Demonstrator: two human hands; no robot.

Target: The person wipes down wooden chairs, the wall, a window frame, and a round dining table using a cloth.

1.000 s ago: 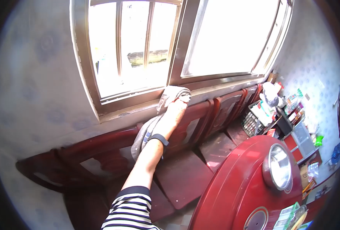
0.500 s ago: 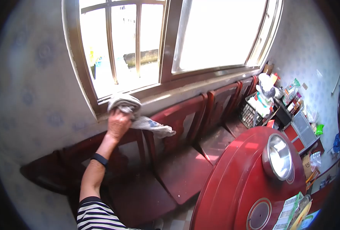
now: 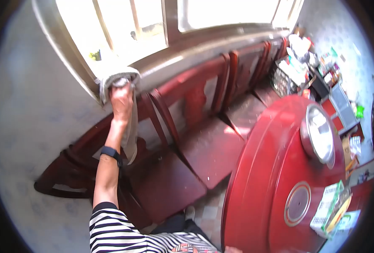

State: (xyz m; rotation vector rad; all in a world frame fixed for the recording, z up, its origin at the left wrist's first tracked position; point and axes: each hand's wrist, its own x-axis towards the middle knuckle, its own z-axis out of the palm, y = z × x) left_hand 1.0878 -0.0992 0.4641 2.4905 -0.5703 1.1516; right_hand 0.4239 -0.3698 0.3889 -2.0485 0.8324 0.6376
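My left hand (image 3: 122, 102) is closed around a bunched, greyish-white cloth (image 3: 130, 76) at the lower left corner of the window frame (image 3: 153, 59). A long end of the cloth hangs down behind the wrist, in front of the wooden chair backs. A dark band circles that wrist. Only a sliver of my right hand (image 3: 233, 250) shows at the bottom edge, beside the round red table (image 3: 254, 185); its fingers are out of sight.
Dark red wooden chairs (image 3: 166, 194) line the wall below the window. On the table are a shiny metal basin (image 3: 317, 133) and a green-and-white basket (image 3: 327, 206). A crate (image 3: 282, 80) and cluttered goods fill the far corner.
My view has tilted down and more of my body shows. The left hand still grips the cloth at the window corner; its loose end, earlier stretched rightward, now hangs down.
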